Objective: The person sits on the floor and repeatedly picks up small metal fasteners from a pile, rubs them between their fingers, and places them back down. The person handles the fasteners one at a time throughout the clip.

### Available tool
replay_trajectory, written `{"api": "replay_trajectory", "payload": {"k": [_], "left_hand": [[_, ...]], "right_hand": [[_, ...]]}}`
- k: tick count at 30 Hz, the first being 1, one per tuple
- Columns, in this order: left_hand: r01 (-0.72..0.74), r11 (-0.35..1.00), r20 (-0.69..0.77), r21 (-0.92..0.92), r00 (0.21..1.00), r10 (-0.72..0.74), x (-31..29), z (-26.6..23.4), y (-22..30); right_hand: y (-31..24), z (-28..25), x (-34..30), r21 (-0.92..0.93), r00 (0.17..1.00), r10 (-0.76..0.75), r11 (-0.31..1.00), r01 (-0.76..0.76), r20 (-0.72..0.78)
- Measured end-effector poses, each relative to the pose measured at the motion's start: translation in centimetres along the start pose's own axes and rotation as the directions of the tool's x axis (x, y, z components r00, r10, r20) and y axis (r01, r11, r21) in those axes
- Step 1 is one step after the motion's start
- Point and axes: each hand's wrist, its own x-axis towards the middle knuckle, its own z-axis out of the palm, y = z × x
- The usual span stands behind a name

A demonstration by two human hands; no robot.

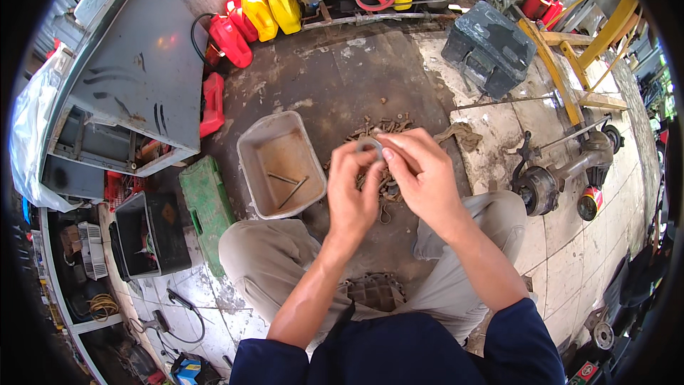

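My left hand (350, 191) and my right hand (427, 180) meet in front of me above the floor. Between their fingertips is a small grey metal ring (370, 144), like a washer, pinched from both sides. Beneath and behind the hands lies a pile of rusty bolts (370, 130), partly hidden by them. Left of the pile stands a grey plastic tub (244, 160), its bottom stained brown. Two long bolts (293, 191) rest inside it.
A green case (206, 210) and a black bin (165, 235) are on the left, below a grey metal cabinet (135, 78). Red and yellow jugs (258, 8) line the back wall. A black toolbox (490, 46) and an axle assembly (563, 175) sit on the right.
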Motion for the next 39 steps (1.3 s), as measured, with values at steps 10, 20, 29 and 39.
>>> {"api": "replay_trajectory", "payload": {"k": [10, 20, 29, 39], "left_hand": [[-0.112, 0.991, -0.005, 0.067, 0.994, 0.112, -0.1, 0.1, -0.1], [-0.134, 0.985, 0.079, 0.108, 0.989, 0.126, -1.3, 0.3, 0.1], [-0.042, 0.999, 0.037, 0.031, 0.998, 0.041, -0.1, 0.1, -0.5], [0.380, 0.669, 0.288, -0.639, 0.925, -0.249, 0.7, -1.7, -0.8]], "right_hand": [[0.1, 0.1, 0.1, 0.005, 1.000, 0.005, 1.000, -0.005, -0.019], [0.0, 0.2, 0.3, 0.051, 0.999, 0.027, 0.998, -0.026, -0.032], [1.1, 0.2, -0.2, -0.012, 1.000, 0.022, 1.000, -0.022, -0.005], [1.3, -0.4, 0.1, 0.045, 0.996, 0.066, 0.997, -0.064, -0.057]]}}
